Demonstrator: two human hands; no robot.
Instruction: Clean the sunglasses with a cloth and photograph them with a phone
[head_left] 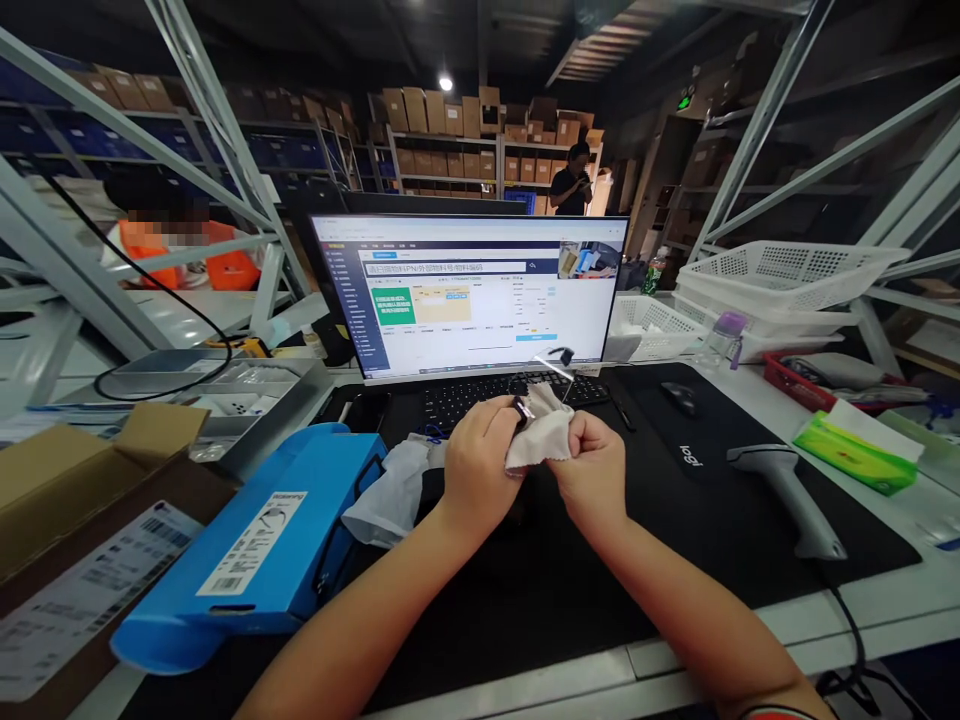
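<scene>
Beyond the bench's front edge (555, 686), I see my left hand (480, 458) gripping a dark piece (521, 408), my right hand (595, 465) pinching gray cloth (541, 442).

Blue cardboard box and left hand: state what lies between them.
Head view: a crumpled, whitish translucent bag lies between the blue cardboard box and the left hand.

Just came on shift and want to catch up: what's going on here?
A person's left grip holds a small dark object, while the right grip pinches a pale cloth gathered against it. Both are raised over the black mat, before the lit monitor. A blue box lies to the left beside a whitish pouch; a handheld scanner lies to the right.
</scene>
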